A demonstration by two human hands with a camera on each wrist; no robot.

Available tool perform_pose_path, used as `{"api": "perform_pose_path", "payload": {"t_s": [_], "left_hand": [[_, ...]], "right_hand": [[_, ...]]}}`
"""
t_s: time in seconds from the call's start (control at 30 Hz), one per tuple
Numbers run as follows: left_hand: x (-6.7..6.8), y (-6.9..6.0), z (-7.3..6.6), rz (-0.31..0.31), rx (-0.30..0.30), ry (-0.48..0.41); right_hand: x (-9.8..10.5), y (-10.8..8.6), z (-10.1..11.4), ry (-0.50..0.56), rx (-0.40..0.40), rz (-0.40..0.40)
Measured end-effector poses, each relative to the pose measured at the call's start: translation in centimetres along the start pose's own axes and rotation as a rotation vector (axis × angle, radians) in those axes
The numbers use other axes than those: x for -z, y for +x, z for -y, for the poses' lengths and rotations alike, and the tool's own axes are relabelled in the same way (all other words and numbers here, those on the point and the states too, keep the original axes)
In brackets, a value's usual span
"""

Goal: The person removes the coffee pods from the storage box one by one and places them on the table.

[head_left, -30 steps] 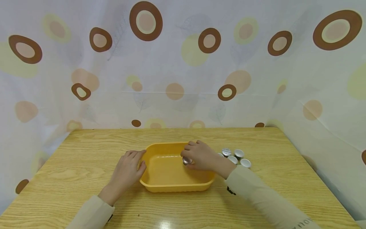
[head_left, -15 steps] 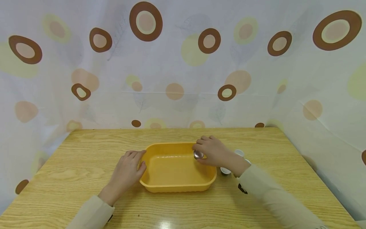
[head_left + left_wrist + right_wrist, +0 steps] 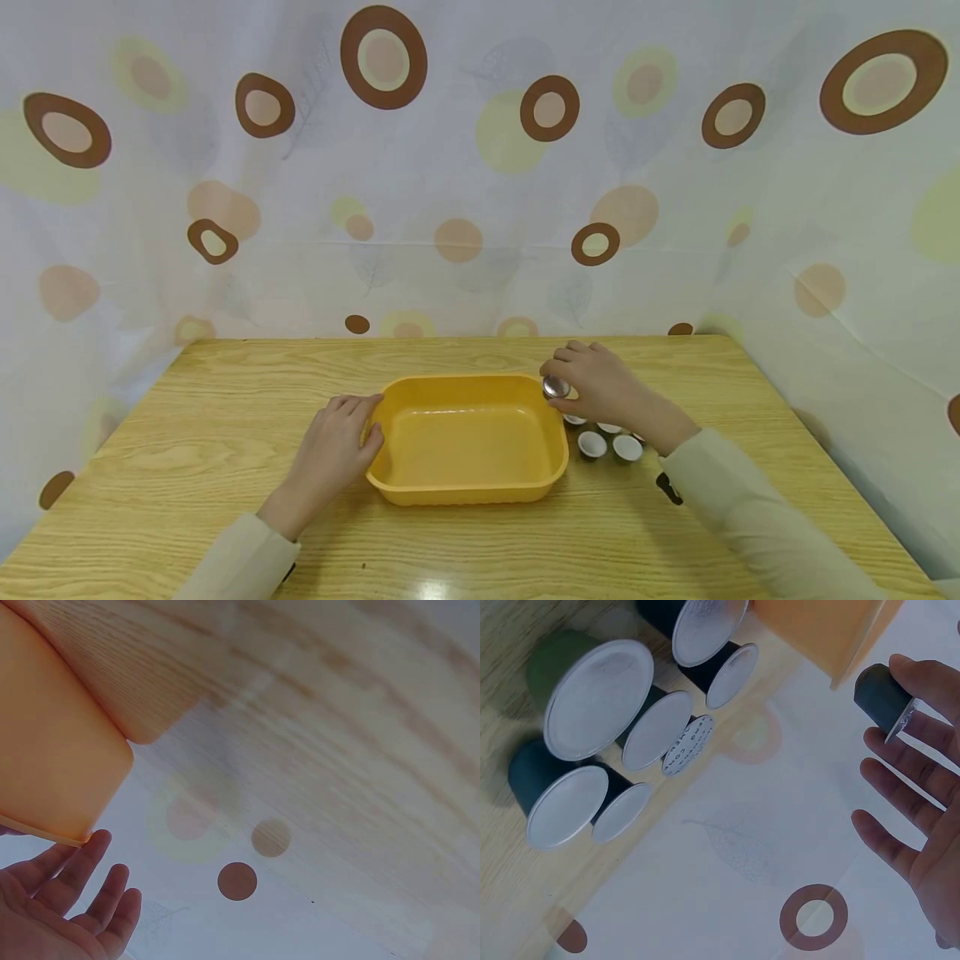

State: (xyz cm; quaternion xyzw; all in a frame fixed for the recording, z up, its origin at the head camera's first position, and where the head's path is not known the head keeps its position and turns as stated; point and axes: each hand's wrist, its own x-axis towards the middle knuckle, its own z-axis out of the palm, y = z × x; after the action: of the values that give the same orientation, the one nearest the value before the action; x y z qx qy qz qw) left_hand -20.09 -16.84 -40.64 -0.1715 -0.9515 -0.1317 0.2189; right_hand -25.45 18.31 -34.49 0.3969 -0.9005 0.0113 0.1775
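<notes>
My right hand (image 3: 596, 387) pinches a small coffee capsule (image 3: 555, 387) above the right rim of the yellow plastic tray (image 3: 465, 495). In the right wrist view, the capsule (image 3: 883, 697) has a dark green body, and thumb and fingertips hold it while the lower fingers spread free. My left hand (image 3: 337, 442) rests against the left rim of the tray. The left wrist view shows its fingers fairly straight, one fingertip (image 3: 99, 838) touching the tray's edge (image 3: 45, 831). No capsules show inside the tray in the head view.
Several more coffee capsules (image 3: 592, 446) stand with pale lids up, just right of the tray. One lid (image 3: 688, 746) bears print. The wooden table (image 3: 465, 558) is backed by a patterned curtain (image 3: 465, 183).
My right hand, still pinching the capsule, has moved from over the tray's inside to the right and away, past the tray's right rim. Left hand and tray have stayed put.
</notes>
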Motion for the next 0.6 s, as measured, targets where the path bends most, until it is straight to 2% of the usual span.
{"api": "perform_pose_path", "payload": {"t_s": [0.3,0.6], "left_hand": [[0.0,0.0,0.0,0.002,-0.004,-0.015],[0.0,0.0,0.1,0.006,0.002,-0.011]], "right_hand": [[0.2,-2.0,-1.6,0.009,-0.101,0.064],[-0.3,-4.0,-3.0,0.019,-0.146,0.069]]}}
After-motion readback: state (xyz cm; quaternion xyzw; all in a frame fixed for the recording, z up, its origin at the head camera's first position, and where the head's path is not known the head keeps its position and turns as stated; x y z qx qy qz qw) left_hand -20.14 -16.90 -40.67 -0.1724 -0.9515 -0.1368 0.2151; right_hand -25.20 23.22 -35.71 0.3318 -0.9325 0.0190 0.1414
